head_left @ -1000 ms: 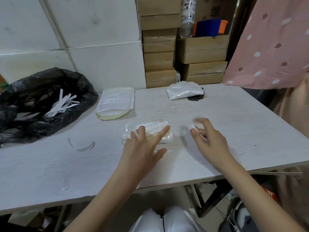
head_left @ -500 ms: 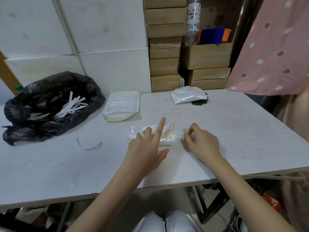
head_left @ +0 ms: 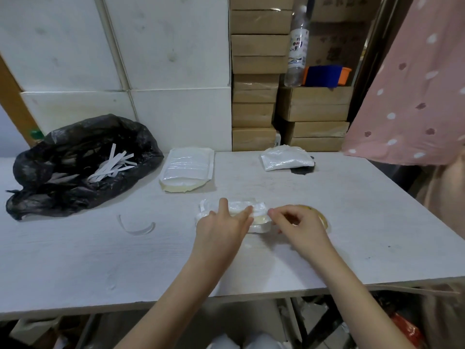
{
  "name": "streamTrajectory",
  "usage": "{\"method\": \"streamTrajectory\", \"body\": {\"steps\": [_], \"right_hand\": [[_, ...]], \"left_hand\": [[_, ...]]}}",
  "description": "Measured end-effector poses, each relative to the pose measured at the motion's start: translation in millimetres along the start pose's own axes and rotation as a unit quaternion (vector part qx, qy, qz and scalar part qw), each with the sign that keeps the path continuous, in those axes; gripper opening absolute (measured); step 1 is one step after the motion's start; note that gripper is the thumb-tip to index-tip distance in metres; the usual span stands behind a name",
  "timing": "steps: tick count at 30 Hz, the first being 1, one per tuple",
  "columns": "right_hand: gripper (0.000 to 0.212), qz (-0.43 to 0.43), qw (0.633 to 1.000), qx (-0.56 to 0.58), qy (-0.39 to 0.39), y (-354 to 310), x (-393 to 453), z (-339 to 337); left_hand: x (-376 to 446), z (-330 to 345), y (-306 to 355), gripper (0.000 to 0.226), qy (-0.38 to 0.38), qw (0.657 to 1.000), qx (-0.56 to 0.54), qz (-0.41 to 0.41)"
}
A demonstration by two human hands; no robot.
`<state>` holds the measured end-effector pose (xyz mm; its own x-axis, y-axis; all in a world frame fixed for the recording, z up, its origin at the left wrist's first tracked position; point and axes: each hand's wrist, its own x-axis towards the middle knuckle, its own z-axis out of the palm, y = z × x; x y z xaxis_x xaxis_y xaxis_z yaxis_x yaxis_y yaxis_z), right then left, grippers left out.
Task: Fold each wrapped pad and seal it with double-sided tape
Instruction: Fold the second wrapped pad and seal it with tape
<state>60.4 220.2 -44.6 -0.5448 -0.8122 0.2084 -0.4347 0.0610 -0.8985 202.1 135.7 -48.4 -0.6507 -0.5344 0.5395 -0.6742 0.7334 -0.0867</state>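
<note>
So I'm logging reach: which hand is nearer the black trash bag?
Left. The left hand presses the folded pad, on the side toward the black bag; the right hand is farther right.

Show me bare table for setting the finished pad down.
Bare: the near left, between curved tape scrap and front edge of the table; the right, past the right hand. Crowded: far edge, with black bag, pad stack, white packet.

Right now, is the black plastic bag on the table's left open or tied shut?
Open: the black plastic bag gapes at its mouth, showing white paper strips inside.
</note>
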Motion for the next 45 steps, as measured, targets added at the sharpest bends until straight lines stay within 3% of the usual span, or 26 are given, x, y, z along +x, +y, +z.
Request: {"method": "streamTrajectory", "body": {"steps": [3,6,11,14,18,21,25,33,37,45], "right_hand": [[0.011,0.050,0.998,0.038,-0.003,1.6,1.5,7.1],[0.008,0.101,0.992,0.076,0.002,1.7,2.9,11.4],[0.010,0.115,0.983,0.140,-0.020,-1.6,-0.7,17.1],[0.009,0.129,0.976,0.173,-0.023,-0.5,0.0,18.8],[0.009,0.189,0.940,0.283,-0.037,-0.2,3.6,17.5],[0.012,0.167,0.953,0.247,-0.048,-1.2,3.3,16.8],[0.007,0.154,0.945,0.289,-0.001,-1.5,5.0,15.9],[0.017,0.091,0.953,0.285,-0.042,7.5,6.7,10.8],[0.013,0.032,0.979,0.199,-0.016,7.5,10.9,9.5],[0.020,-0.048,0.984,0.172,-0.021,12.6,16.1,14.4]], "left_hand": [[0.2,-1.4,1.2,0.023,-0.003,1.000,-0.022,-0.009],[-1.6,-4.3,1.9,0.056,-0.007,0.999,-0.020,-0.037],[5.3,-1.8,-3.3,0.044,-0.022,0.995,-0.014,-0.093],[12.3,-0.2,-7.7,0.050,-0.022,0.992,-0.031,-0.120],[31.4,-11.5,-10.1,0.056,-0.096,0.977,-0.090,-0.170],[37.5,-9.4,-8.5,0.041,-0.098,0.984,-0.089,-0.120],[34.3,-9.7,5.7,0.014,-0.053,0.960,-0.255,-0.102],[30.4,-5.5,8.9,0.006,-0.080,0.935,-0.315,-0.139],[28.8,-5.0,8.9,0.008,-0.066,0.940,-0.306,-0.136],[30.4,-12.4,13.2,0.010,-0.080,0.934,-0.317,-0.146]]}}
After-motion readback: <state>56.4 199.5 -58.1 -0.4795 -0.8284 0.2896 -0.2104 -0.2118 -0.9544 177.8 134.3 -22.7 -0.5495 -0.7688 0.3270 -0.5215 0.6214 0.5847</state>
